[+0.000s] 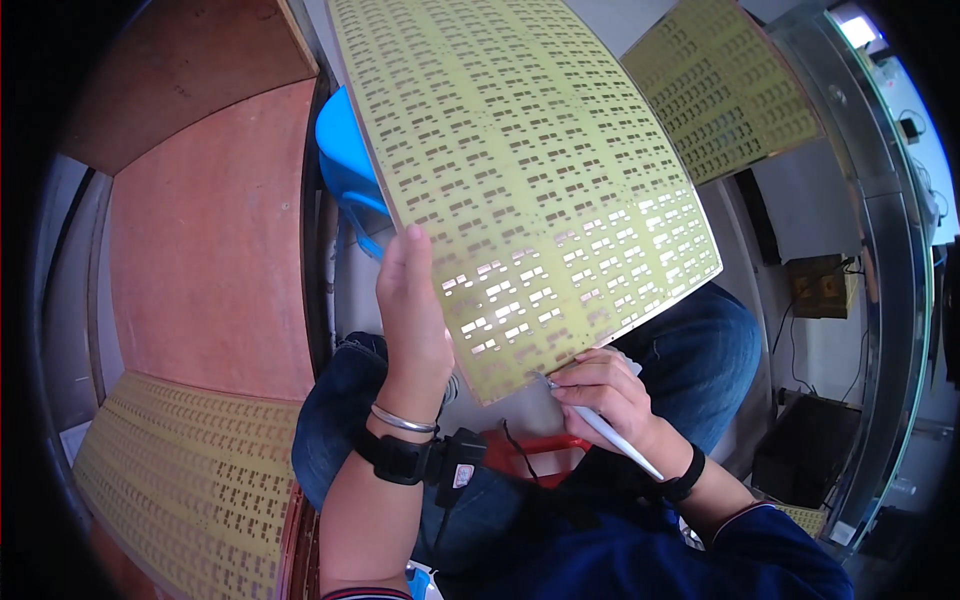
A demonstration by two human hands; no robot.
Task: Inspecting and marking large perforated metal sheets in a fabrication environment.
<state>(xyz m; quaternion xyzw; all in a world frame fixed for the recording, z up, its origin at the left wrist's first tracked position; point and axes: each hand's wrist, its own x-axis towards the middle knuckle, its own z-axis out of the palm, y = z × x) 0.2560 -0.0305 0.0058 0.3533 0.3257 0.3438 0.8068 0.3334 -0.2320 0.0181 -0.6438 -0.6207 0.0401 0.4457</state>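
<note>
A large yellow-green circuit board panel (520, 150), covered with rows of small metallic pads, is tilted up in front of me. My left hand (412, 310) grips its left edge near the lower corner, thumb on the front face and the other fingers behind it. At the lower edge, my right hand (605, 390) is closed round a slim white pen-shaped tool (615, 440). The tool's thin tip meets the panel near the bottom corner. Whether it is a pen or a small blade, I cannot tell. Light glints off the pads in the lower part.
On the left, a stack of similar panels (190, 480) lies below a pinkish board (210, 230). Another panel (715, 95) leans at the upper right beside a glass-edged table (880, 200). A blue stool (350, 150) and a red stool (535, 455) stand below.
</note>
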